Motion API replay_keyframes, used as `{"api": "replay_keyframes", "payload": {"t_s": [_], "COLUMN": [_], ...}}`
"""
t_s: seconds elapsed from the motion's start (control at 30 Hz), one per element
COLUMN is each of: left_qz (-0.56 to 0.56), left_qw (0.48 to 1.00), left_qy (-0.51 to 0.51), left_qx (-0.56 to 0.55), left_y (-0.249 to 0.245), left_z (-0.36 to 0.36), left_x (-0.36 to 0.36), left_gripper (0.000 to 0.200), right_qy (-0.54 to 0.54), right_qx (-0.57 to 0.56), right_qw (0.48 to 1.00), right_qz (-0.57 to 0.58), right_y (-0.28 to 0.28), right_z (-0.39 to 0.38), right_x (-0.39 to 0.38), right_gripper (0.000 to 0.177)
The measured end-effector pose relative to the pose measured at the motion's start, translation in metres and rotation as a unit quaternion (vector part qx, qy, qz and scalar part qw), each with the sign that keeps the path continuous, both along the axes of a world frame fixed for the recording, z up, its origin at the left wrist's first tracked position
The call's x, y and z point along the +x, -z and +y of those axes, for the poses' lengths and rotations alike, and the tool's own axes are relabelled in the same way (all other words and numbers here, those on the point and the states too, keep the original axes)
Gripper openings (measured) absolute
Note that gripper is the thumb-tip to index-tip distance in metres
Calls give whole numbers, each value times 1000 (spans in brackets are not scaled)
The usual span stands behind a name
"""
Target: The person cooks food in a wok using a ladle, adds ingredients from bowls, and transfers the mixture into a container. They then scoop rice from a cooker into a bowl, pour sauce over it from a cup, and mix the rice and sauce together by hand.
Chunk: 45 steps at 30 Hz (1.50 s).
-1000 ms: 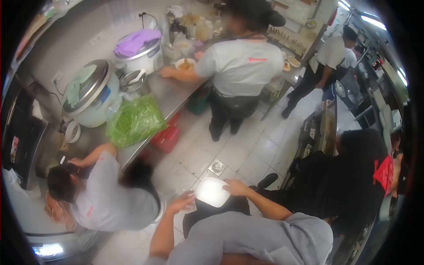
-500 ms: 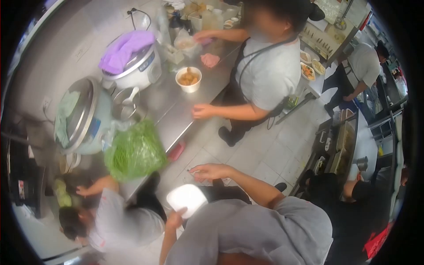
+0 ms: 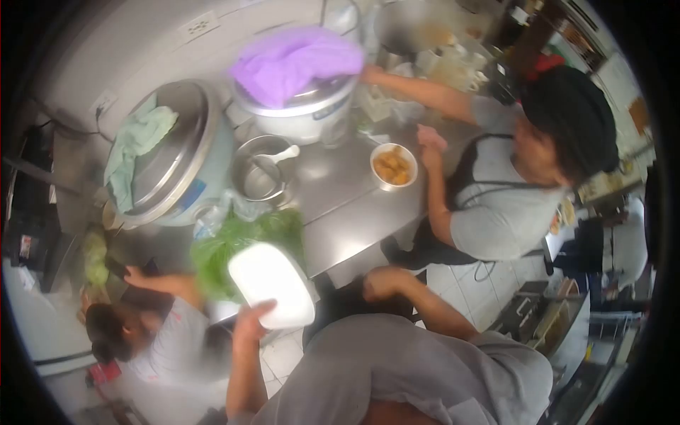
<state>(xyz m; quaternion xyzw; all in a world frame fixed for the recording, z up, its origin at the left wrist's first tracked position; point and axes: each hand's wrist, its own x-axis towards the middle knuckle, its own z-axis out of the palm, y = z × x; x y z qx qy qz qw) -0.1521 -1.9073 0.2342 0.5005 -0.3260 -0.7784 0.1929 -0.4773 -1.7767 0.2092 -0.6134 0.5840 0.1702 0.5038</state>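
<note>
White rectangular container [image 3: 271,283]: held by its near edge in the left hand [image 3: 249,320], fingers closed on the rim, and raised in front of a green bag of vegetables [image 3: 280,228]. Right hand [image 3: 382,282]: to the right of the container and apart from it, fingers curled inward; motion blur prevents telling whether it grips anything. Steel counter [image 3: 340,205]: beyond both hands. Bowl of fried food [image 3: 394,166]: on the counter beyond the right hand, beside a co-worker's hand [image 3: 429,147]. Metal bowl with spoon [image 3: 258,173]: beyond the left hand.

Steel counter [image 3: 340,205] against grey wall [image 3: 142,39], white tiled floor [image 3: 464,287]
</note>
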Motion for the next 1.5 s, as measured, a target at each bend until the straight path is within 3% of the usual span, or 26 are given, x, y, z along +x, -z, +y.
{"api": "replay_keyframes", "payload": {"t_s": [0.03, 0.1, 0.13, 0.17, 0.2, 0.27, 0.33, 0.37, 0.6, 0.7, 0.73, 0.83, 0.9, 0.93, 0.97, 1.0, 1.03, 1.1, 1.13, 1.17, 1.2, 1.23, 1.27, 1.3, 1.4, 1.5], "left_qz": [10, 20, 22, 2, -11, 0, 19, 41, -63, -294, -265, -93, 121, 43, -154, -332, -268, -205, 33, 181, 105, 21, -53, -126, 73, 65], "left_qw": [998, 993, 989, 991, 988, 974, 963, 956, 929, 850, 863, 909, 912, 919, 915, 749, 800, 817, 964, 977, 994, 992, 937, 830, 873, 873], "left_qy": [2, -21, -32, -81, -132, -207, -254, -267, -357, -129, -172, -303, -377, -367, -109, 53, 0, 60, 35, -91, -19, 49, 214, 348, 353, 430], "left_qx": [-62, -118, -145, -109, -73, -96, -91, -115, -81, -418, -394, -270, -105, -142, -357, -571, -536, -536, -262, 62, -25, -112, -271, -417, -328, -221], "left_y": [-7, -23, -31, -41, -55, -72, -61, -16, -13, 20, 27, 25, -9, 19, 22, 26, 25, 72, 45, 15, 1, -13, 29, 62, -38, -35], "left_z": [-15, -40, -45, -39, -30, -17, 11, 29, 104, 92, 83, 51, 28, 24, 19, 14, 8, -29, -50, -68, -79, -88, -131, -173, -92, -72], "left_x": [-10, -27, -33, -36, -48, -72, -82, -67, -139, -116, -111, -113, -125, -112, -96, -81, -73, -42, -62, -84, -99, -113, -106, -88, -99, -126], "left_gripper": [27, 30, 32, 33, 35, 39, 38, 41, 40, 34, 32, 32, 42, 42, 45, 48, 47, 44, 44, 44, 38, 38, 37, 38, 48, 50], "right_qy": [164, 303, 282, 281, 254, 177, 106, 67, 3, 4, -3, -6, 36, 83, 90, 119, 94, 66, 41, 28, 31, 51, 86, 110, 155, 343], "right_qx": [-134, -416, -551, -580, -649, -749, -635, -570, -498, -484, -468, -488, -507, -504, -636, -593, -590, -573, -586, -614, -617, -691, -729, -763, -795, -704], "right_qw": [977, 847, 779, 763, 711, 636, 756, 803, 861, 872, 880, 860, 839, 834, 766, 770, 748, 775, 779, 776, 784, 718, 677, 635, 576, 616], "right_qz": [-14, -135, -105, -47, -94, 58, 121, 159, 103, 71, 82, 149, 194, 209, -20, -203, -290, -258, -220, -144, -67, -64, -48, -48, -107, -85], "right_y": [-33, -98, -119, -144, -157, -144, -138, -137, -149, -158, -155, -149, -160, -175, -148, -177, -200, -227, -230, -250, -279, -276, -277, -276, -261, -202], "right_z": [-40, -126, -170, -214, -262, -370, -429, -447, -505, -532, -533, -505, -453, -427, -422, -374, -327, -301, -308, -284, -247, -231, -199, -166, -55, 56], "right_x": [-16, -55, -76, -102, -129, -181, -199, -205, -238, -245, -244, -233, -207, -180, -168, -129, -100, -67, -55, -52, -50, -45, -46, -32, -2, 29], "right_gripper": [43, 50, 53, 52, 53, 49, 45, 43, 34, 35, 37, 44, 51, 55, 60, 60, 58, 51, 45, 39, 36, 31, 30, 29, 28, 33]}}
